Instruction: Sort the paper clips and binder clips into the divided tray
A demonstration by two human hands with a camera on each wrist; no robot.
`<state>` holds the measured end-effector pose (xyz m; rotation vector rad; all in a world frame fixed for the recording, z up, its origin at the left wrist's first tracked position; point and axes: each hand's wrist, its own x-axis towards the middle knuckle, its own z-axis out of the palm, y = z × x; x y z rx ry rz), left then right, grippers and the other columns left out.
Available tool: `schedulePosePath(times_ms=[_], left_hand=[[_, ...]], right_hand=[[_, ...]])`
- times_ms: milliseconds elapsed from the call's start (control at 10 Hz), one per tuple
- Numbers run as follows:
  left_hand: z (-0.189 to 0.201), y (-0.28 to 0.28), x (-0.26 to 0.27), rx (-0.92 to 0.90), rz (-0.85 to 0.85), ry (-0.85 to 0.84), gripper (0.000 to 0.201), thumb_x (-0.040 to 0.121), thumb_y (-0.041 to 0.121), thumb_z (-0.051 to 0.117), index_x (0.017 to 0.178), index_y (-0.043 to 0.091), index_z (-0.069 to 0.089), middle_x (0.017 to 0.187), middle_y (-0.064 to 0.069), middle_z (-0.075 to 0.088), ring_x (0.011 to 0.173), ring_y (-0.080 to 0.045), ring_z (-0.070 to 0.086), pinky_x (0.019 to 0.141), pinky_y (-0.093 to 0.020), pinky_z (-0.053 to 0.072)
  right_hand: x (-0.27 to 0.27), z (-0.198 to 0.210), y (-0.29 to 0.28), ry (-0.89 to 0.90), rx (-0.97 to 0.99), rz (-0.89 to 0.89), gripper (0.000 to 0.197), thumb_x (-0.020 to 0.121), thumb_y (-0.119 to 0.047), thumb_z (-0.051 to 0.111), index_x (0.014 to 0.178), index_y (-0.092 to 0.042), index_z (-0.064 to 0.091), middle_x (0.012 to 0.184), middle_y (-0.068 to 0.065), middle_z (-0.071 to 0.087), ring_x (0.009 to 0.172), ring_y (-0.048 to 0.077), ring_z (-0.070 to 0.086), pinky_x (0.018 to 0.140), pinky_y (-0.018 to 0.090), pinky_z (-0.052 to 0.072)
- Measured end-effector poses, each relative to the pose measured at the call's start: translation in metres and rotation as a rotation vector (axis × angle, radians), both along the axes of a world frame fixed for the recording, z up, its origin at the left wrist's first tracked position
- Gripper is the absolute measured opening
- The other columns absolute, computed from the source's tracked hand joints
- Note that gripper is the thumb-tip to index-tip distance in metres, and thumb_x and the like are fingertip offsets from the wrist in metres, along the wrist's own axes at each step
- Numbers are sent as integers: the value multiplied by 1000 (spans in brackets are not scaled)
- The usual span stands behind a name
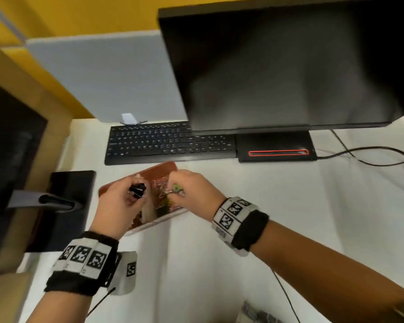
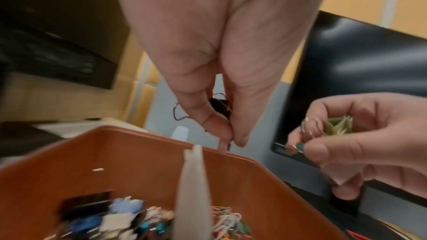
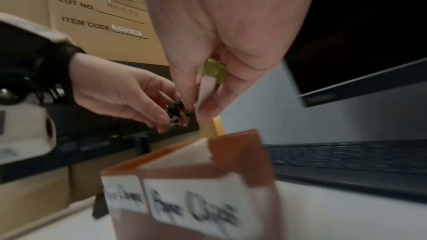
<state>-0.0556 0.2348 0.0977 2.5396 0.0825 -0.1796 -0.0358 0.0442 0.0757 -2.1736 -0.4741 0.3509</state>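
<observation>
Left hand above left half of brown divided tray, fingertips pinching black binder clip. Right hand above tray's right half, fingers curled round green binder clip with silver wire loops; possibly paper clip too, too blurred to tell. White divider splits tray: binder clips heaped left of it, coloured paper clips right. Handwritten label on tray's side reads "Paper Clips". Black keyboard behind tray, dark monitor beyond.
</observation>
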Motion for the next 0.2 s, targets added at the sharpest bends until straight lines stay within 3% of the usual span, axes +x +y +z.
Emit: schedulePosePath(times_ms=[100,200], left_hand=[[-8,41,1,-118,49,144,47,66,3,77,102,30,63,106,-2,67,76,-10,67,74,-21,49],[-10,61,3,-85,-60,146,55,71,-5,62,116,28,60,117,1,63,100,-14,62,88,-23,44]], right_hand=[[0,7,71,17,44,27,8,82,-12,62,88,-14,57,96,3,59,90,21,56,85,39,48],[1,0,115,115,5,12,28,82,-20,64,108,-16,56,115,7,55,107,26,52,96,42,45]])
